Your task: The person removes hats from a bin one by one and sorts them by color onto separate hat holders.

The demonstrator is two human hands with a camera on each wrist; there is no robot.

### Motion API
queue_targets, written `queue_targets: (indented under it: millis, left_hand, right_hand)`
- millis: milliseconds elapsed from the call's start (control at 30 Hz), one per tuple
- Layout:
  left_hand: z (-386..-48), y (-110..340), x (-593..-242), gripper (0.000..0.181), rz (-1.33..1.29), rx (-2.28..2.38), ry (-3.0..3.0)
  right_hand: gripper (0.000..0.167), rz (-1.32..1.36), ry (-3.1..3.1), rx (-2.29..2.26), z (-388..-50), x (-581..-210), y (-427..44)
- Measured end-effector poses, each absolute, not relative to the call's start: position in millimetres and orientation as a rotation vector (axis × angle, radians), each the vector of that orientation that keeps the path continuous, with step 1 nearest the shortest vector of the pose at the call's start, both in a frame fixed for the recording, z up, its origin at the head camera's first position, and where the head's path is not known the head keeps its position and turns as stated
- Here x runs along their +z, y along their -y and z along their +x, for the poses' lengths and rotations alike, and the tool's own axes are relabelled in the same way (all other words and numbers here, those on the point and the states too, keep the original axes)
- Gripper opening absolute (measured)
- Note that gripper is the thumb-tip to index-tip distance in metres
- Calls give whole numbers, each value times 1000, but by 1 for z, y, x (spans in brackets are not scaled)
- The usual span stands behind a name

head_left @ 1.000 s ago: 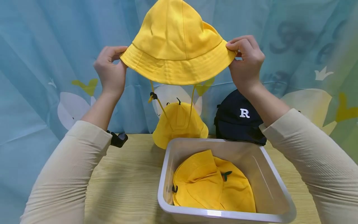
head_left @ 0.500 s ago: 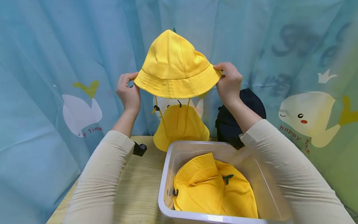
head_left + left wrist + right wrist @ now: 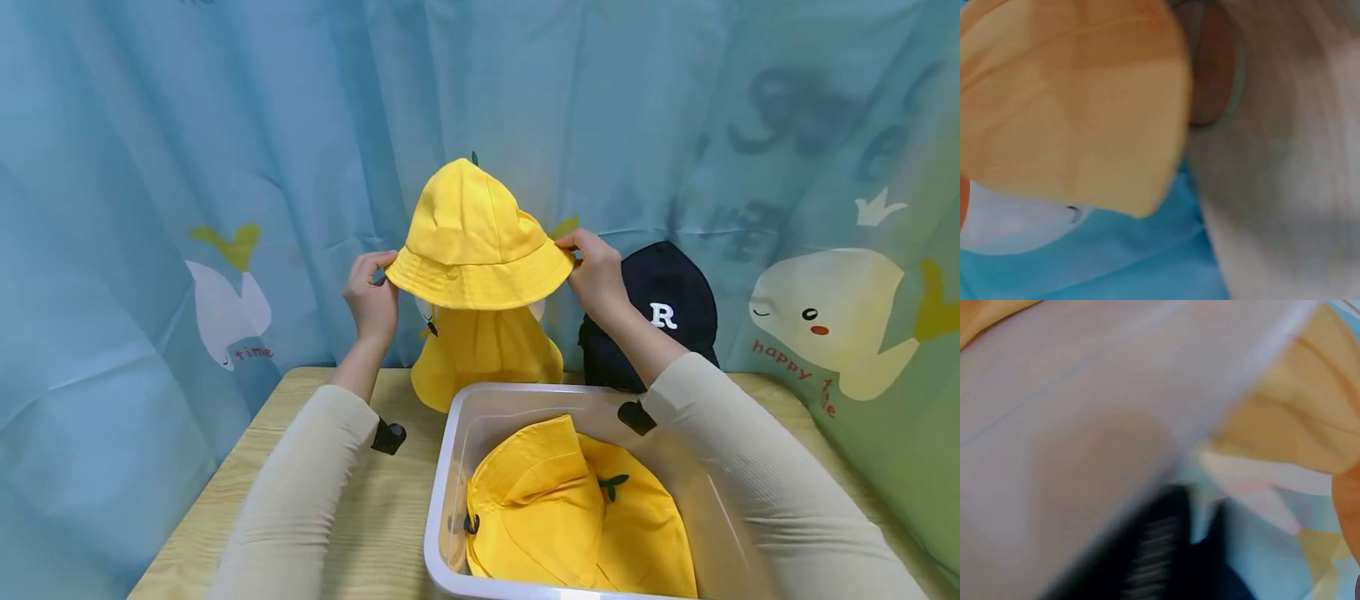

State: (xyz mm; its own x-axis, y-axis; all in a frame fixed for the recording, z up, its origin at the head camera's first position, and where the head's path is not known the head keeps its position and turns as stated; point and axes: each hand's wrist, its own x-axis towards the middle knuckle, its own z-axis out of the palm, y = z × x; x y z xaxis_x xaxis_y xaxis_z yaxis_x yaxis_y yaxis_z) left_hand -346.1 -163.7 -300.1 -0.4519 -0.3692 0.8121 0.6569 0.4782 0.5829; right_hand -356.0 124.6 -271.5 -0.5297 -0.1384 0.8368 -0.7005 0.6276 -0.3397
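Observation:
A yellow bucket hat with a small green sprout on top is held up by its brim. My left hand pinches the brim on the left, and my right hand pinches it on the right. Right behind and below it stands a second yellow hat, its upper part hidden by the held one. In the left wrist view, that standing hat appears large and blurred. A dark cap with a white letter R is beyond my right forearm, which partly covers it.
A pale plastic bin stands on the wooden table, holding folded yellow hats, one with a green sprout. My right sleeve passes over the bin's right side. A blue curtain printed with whales hangs behind the table.
Both hands have carried the bucket hat down and away, from high above the standing yellow hat to in front of its top. The grip on the brim stays the same.

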Motion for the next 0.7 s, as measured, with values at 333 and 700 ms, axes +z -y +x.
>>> queue_targets:
  millis: [333,700]
  left_hand:
    - [-339,163,-349,11,-214,-1199,1803]
    - [-337,165,-393,13,-260,-1227,1968]
  right_hand:
    - [13,685,2315,814,-356,-294,-134]
    - [10,695,2694,606,-350,-321,-137]
